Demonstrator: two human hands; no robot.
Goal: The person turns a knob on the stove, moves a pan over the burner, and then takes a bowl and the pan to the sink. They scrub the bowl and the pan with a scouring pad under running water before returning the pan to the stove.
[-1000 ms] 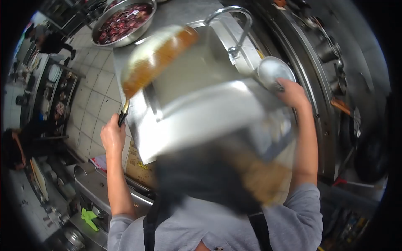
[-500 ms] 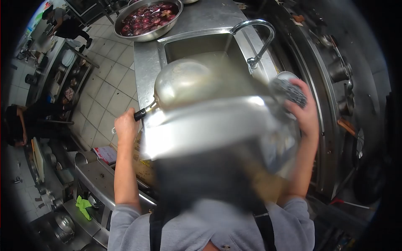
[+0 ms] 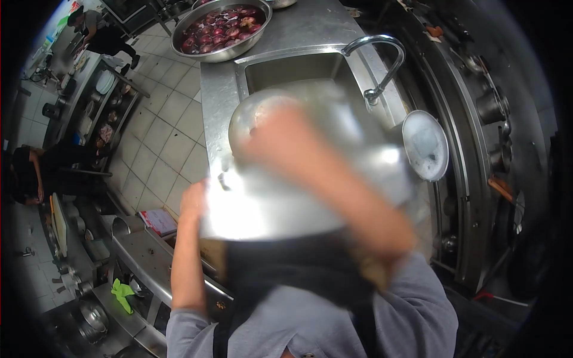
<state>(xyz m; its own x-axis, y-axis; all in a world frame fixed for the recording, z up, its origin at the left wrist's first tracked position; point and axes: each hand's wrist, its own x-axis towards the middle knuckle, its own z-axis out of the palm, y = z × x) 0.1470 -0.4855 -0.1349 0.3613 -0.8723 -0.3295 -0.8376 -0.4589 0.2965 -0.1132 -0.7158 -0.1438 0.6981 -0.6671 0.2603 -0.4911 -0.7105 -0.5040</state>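
Observation:
A round metal pan (image 3: 242, 122) lies in the sink (image 3: 286, 64), its rounded underside facing up. My left hand (image 3: 194, 201) is closed at the sink's near left edge, around the pan's handle, which is mostly lost in hand and glare. Across the pan's surface, my right hand (image 3: 277, 131) is smeared by motion, its fingers closed. The steel wool scrubber it held a moment ago is hidden beneath it. To the right of the sink stands a bowl of foamy water (image 3: 425, 146).
A large basin of red onions in water (image 3: 221, 30) sits on the counter beyond the sink. The curved faucet (image 3: 388, 65) rises on the right. Shelving (image 3: 107, 89) and two people stand at the left. A green cloth (image 3: 122, 295) hangs at lower left.
My right hand has moved left from the foamy bowl onto the pan, taking the scrubber with it. My left hand has shifted slightly nearer to me. The whole view has shifted a little.

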